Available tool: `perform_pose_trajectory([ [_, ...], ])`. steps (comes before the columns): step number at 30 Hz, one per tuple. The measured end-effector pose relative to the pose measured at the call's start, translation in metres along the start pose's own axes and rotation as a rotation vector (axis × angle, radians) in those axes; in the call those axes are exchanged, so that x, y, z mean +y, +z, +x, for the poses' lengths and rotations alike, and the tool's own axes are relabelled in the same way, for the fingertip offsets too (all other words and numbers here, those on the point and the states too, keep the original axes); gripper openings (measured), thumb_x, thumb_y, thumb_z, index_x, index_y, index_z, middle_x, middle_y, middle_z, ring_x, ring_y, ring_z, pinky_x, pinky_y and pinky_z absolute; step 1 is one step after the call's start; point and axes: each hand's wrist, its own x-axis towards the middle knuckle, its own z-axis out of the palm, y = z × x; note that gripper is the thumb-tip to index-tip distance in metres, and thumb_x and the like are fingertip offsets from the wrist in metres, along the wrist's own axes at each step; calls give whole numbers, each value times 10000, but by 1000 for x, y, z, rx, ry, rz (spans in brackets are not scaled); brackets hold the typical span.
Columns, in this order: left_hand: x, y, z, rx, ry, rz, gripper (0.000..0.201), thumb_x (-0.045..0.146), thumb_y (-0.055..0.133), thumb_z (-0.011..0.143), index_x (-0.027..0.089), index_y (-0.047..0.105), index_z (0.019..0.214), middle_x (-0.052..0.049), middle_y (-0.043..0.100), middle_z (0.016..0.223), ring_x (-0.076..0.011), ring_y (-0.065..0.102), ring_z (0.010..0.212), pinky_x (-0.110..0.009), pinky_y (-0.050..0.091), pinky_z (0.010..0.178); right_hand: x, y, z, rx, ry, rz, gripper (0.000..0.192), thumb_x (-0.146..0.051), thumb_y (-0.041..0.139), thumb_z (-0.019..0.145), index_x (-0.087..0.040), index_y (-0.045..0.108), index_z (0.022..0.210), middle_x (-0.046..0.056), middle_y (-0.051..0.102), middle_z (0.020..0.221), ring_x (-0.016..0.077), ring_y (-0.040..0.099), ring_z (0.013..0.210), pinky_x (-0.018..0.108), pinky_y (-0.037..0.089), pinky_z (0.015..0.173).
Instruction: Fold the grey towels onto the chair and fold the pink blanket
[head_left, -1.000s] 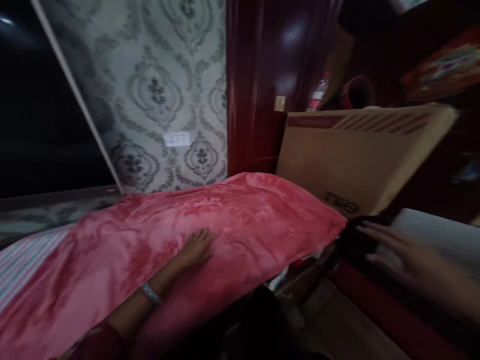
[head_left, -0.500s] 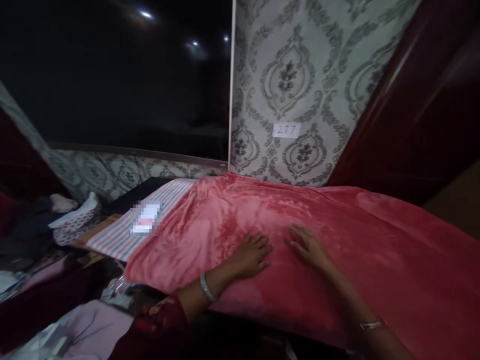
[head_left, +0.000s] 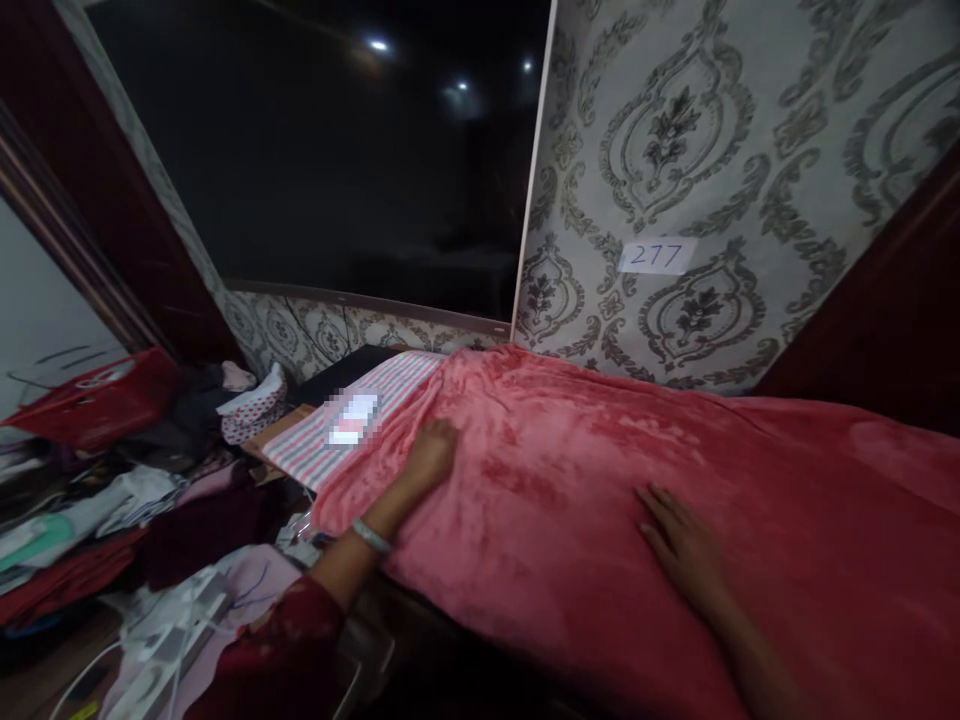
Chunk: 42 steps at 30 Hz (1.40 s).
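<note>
Plush pink-red fleece blanket (head_left: 600,500) spread across frame centre and right, faintly mottled. Left hand (head_left: 430,455) and right hand (head_left: 679,545) both flat, fingers open, pressing it, gripping nothing.

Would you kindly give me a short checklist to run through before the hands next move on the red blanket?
1. Left hand lies flat on the red blanket near its left edge: ok.
2. Right hand lies flat on the blanket, fingers spread: ok.
3. Blanket surface between the hands is smooth: not ok, faint creases show.
4. Striped cloth lies uncovered past the blanket's left edge, with a small packet resting on it: ok.
5. Blanket's near edge hangs evenly: cannot tell, it is dark and partly hidden by the arms.
6. Pile of clothes on the left lies apart from the blanket: ok.
</note>
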Motion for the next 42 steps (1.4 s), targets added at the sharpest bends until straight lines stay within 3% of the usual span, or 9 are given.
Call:
perform_pose_trajectory([
  [5, -53, -27, 53, 74, -287, 41, 404, 197, 360, 981, 82, 704, 1161, -215, 688, 1205, -269, 640, 1146, -339, 476, 955, -2, 1, 1, 10, 4, 6, 542, -465, 380, 967, -186, 652, 1344, 142, 622, 1394, 338, 560, 1311, 581, 434, 1115],
  [9, -67, -22, 84, 15, -436, 25, 338, 293, 484, 944, 95, 741, 1039, -212, 739, 1065, -291, 704, 1023, -311, 511, 801, -4, 0, 0, -3, 18, 16, 540, -471, 389, 969, -198, 636, 1364, 133, 602, 1423, 326, 549, 1329, 576, 436, 1118],
  [12, -70, -14, 90, 24, -491, 12, 332, 308, 488, 942, 113, 722, 1073, -199, 742, 1075, -286, 709, 1034, -302, 516, 787, -3, 0, 0, -1, 20, 26, 528, -470, 402, 965, -216, 635, 1365, 117, 609, 1417, 316, 551, 1329, 574, 428, 1124],
  [17, -79, -11, 83, 92, -544, 23, 381, 199, 414, 948, 67, 616, 1243, -245, 691, 1198, -301, 675, 1126, -350, 517, 868, -2, -1, 0, -1, 23, 29, 530, -486, 409, 960, -209, 651, 1341, 130, 610, 1413, 329, 556, 1321, 582, 438, 1111],
  [25, -82, -26, 81, -2, -530, 0, 353, 236, 428, 956, 62, 661, 1156, -258, 700, 1190, -297, 685, 1117, -320, 505, 833, -8, -7, 1, -23, 34, 31, 543, -488, 371, 977, -206, 636, 1358, 129, 600, 1426, 331, 547, 1333, 588, 429, 1121],
  [30, -93, -34, 50, -67, -519, -20, 327, 333, 492, 962, 106, 708, 1057, -204, 733, 1137, -257, 702, 1068, -274, 502, 807, -5, -7, -1, -26, 16, 9, 558, -492, 364, 977, -187, 638, 1356, 138, 603, 1421, 330, 556, 1321, 577, 432, 1121],
  [34, -94, -27, 22, -56, -549, 10, 313, 327, 459, 985, 139, 673, 1112, -176, 723, 1177, -250, 694, 1091, -280, 506, 807, -3, -6, -1, -21, 9, 1, 544, -484, 381, 972, -209, 630, 1370, 121, 609, 1417, 325, 551, 1324, 567, 433, 1123],
  [38, -87, -19, 12, -4, -589, 54, 373, 308, 343, 1020, 121, 595, 1221, -216, 698, 1206, -293, 684, 1112, -349, 516, 826, -4, -7, -1, -16, 2, -20, 547, -474, 370, 975, -193, 638, 1360, 127, 610, 1414, 325, 557, 1316, 562, 443, 1114],
  [42, -84, -24, 6, -15, -594, 66, 380, 320, 372, 1008, 99, 568, 1248, -230, 700, 1184, -311, 688, 1098, -368, 513, 833, -4, -6, -2, -5, -5, -8, 543, -475, 374, 972, -209, 625, 1373, 118, 611, 1414, 321, 556, 1316, 562, 441, 1115],
])
